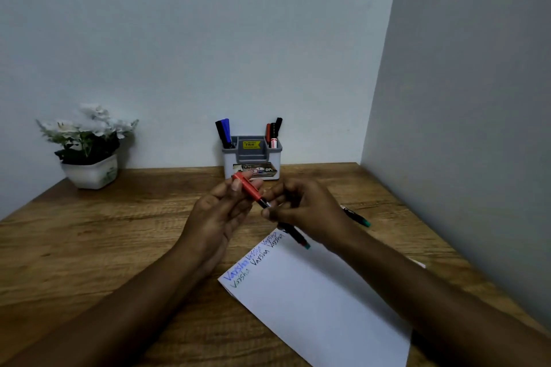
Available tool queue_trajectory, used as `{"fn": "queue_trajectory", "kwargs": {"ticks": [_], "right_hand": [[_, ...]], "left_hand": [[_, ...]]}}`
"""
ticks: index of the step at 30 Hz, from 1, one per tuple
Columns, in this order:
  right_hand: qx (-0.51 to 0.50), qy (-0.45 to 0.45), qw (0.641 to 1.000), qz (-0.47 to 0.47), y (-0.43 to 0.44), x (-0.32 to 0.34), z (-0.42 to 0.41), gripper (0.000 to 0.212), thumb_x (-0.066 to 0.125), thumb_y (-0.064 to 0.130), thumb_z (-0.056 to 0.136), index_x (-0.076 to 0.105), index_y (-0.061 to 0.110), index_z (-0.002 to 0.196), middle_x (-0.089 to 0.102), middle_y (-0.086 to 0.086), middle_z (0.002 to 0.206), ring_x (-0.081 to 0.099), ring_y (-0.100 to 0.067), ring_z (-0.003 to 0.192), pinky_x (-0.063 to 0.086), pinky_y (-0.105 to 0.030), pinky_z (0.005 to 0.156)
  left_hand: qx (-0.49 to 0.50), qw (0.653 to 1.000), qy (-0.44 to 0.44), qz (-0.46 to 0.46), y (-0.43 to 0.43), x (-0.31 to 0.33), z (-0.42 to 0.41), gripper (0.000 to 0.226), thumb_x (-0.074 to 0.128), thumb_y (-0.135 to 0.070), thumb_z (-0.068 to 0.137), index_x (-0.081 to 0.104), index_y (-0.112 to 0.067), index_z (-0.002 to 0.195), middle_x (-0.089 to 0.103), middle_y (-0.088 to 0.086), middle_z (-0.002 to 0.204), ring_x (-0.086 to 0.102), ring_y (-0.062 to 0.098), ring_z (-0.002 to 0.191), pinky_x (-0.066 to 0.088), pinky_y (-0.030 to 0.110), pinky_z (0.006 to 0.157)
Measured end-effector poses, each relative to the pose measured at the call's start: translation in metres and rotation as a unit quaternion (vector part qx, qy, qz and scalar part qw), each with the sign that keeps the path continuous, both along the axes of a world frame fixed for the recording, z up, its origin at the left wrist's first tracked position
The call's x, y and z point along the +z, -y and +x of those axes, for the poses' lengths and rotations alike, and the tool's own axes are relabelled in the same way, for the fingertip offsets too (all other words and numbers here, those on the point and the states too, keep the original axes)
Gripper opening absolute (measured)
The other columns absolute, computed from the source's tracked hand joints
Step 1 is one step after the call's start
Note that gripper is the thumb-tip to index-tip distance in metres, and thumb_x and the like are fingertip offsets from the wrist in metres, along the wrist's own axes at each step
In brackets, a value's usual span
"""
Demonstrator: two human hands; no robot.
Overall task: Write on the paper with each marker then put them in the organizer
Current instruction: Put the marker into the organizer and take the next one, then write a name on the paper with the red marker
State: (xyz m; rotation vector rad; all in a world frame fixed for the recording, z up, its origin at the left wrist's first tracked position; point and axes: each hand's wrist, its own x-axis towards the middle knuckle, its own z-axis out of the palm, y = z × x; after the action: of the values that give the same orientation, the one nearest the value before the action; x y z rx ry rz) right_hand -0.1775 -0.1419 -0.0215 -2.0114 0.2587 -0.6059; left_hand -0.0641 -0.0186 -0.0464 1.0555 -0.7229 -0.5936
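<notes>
Our left hand (219, 211) fingers clamp a red cap (247, 188), right hand (310, 208) fingers pinch its marker (293, 234), above the desk (119, 232). The organizer (253, 158) at twelve o'clock already holds several; the paper (313, 292) at five bears words; a green marker (356, 217) at three likely remains.

Organizer (252, 158) dead ahead
It stands just beyond the fingers (269, 213); open table (119, 232) left of them, a loose marker (356, 216) right

Wooden table (119, 232) bears paper (313, 301), organizer (252, 164), flowerpot (91, 173) and, seemingly, a green-ended marker (356, 216).
</notes>
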Motion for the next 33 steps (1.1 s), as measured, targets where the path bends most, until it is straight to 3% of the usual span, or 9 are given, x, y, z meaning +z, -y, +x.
{"fn": "queue_trajectory", "kwargs": {"ticks": [7, 10, 15, 17, 20, 23, 27, 30, 33], "right_hand": [[-0.051, 0.04, 0.983, -0.17, -0.015, -0.013, 0.005, 0.02, 0.072, 0.03, 0.081, 0.06, 0.02, 0.068, 0.062, 0.002, 0.06, 0.056, -0.008, 0.055, 0.047, -0.028, 0.055], [-0.045, 0.043, 0.975, -0.213, -0.013, -0.009, 0.006, 0.021, 0.072, 0.027, 0.081, 0.059, 0.019, 0.066, 0.058, 0.007, 0.057, 0.052, -0.004, 0.053, 0.039, -0.017, 0.051], [-0.04, 0.022, 0.97, -0.237, -0.008, -0.011, 0.008, 0.023, 0.073, 0.025, 0.079, 0.06, 0.012, 0.065, 0.06, 0.001, 0.058, 0.051, -0.005, 0.053, 0.037, -0.02, 0.05], [-0.038, -0.012, 0.974, -0.222, -0.003, -0.013, 0.001, 0.027, 0.074, 0.023, 0.078, 0.056, 0.019, 0.059, 0.057, 0.006, 0.054, 0.05, -0.003, 0.051, 0.035, -0.015, 0.049], [-0.023, -0.02, 0.991, -0.133, 0.009, -0.006, -0.002, 0.022, 0.072, 0.023, 0.081, 0.061, 0.021, 0.063, 0.061, 0.005, 0.057, 0.054, 0.001, 0.051, 0.043, -0.017, 0.052], [-0.028, 0.024, 0.999, -0.019, 0.022, 0.001, -0.003, 0.009, 0.069, 0.017, 0.084, 0.061, 0.016, 0.088, 0.058, -0.002, 0.057, 0.055, -0.004, 0.047, 0.041, -0.018, 0.049], [0.026, 0.072, 0.986, 0.146, 0.044, 0.004, -0.012, 0.011, 0.05, 0.01, 0.095, 0.053, 0.015, 0.104, 0.056, -0.01, 0.062, 0.044, -0.013, 0.04, 0.033, -0.017, 0.038], [0.058, 0.124, 0.94, 0.312, 0.056, 0.009, -0.012, 0.023, 0.04, 0.014, 0.096, 0.062, 0.012, 0.099, 0.067, -0.004, 0.072, 0.053, -0.01, 0.044, 0.035, -0.016, 0.036], [0.069, 0.125, 0.922, 0.361, 0.06, 0.004, -0.01, 0.023, 0.039, 0.012, 0.093, 0.06, 0.01, 0.102, 0.069, -0.005, 0.08, 0.057, -0.01, 0.05, 0.038, -0.016, 0.036]], "left_hand": [[0.018, 0.996, -0.067, -0.048, -0.001, 0.004, -0.004, 0.029, 0.055, -0.021, 0.08, 0.063, -0.008, 0.105, 0.074, 0.009, 0.097, 0.07, 0.016, 0.091, 0.054, 0.02, 0.061], [0.046, 0.995, -0.071, -0.059, -0.001, 0.003, -0.005, 0.021, 0.049, -0.014, 0.089, 0.063, -0.007, 0.104, 0.074, 0.008, 0.093, 0.071, 0.016, 0.086, 0.055, 0.021, 0.062], [0.103, 0.985, -0.121, -0.069, 0.0, 0.002, 0.008, 0.019, 0.044, -0.013, 0.095, 0.062, -0.008, 0.097, 0.075, 0.005, 0.086, 0.072, 0.016, 0.084, 0.057, 0.027, 0.074], [0.188, 0.953, -0.205, -0.123, -0.011, 0.01, 0.04, 0.02, 0.041, -0.014, 0.098, 0.06, -0.011, 0.091, 0.074, 0.002, 0.081, 0.072, 0.013, 0.078, 0.053, 0.033, 0.088], [0.246, 0.943, -0.188, -0.126, -0.024, 0.01, 0.059, 0.019, 0.043, -0.014, 0.098, 0.06, -0.012, 0.091, 0.072, 0.006, 0.092, 0.071, 0.014, 0.083, 0.053, 0.034, 0.09], [0.191, 0.974, -0.088, -0.082, -0.012, 0.004, 0.033, 0.016, 0.047, -0.014, 0.096, 0.062, -0.012, 0.097, 0.074, 0.001, 0.086, 0.07, 0.015, 0.09, 0.055, 0.028, 0.081], [0.114, 0.971, 0.211, 0.019, -0.005, -0.004, 0.004, 0.019, 0.053, -0.006, 0.091, 0.064, -0.014, 0.105, 0.072, 0.0, 0.097, 0.068, 0.009, 0.094, 0.053, 0.02, 0.079], [0.107, 0.861, 0.483, 0.115, -0.005, -0.013, 0.001, 0.02, 0.056, -0.022, 0.093, 0.064, -0.025, 0.111, 0.069, -0.015, 0.106, 0.061, -0.005, 0.099, 0.046, 0.01, 0.082], [0.05, 0.763, 0.614, 0.198, 0.002, -0.019, 0.005, 0.031, 0.042, -0.032, 0.094, 0.057, -0.03, 0.121, 0.065, -0.014, 0.113, 0.057, -0.004, 0.096, 0.042, 0.01, 0.076]]}}
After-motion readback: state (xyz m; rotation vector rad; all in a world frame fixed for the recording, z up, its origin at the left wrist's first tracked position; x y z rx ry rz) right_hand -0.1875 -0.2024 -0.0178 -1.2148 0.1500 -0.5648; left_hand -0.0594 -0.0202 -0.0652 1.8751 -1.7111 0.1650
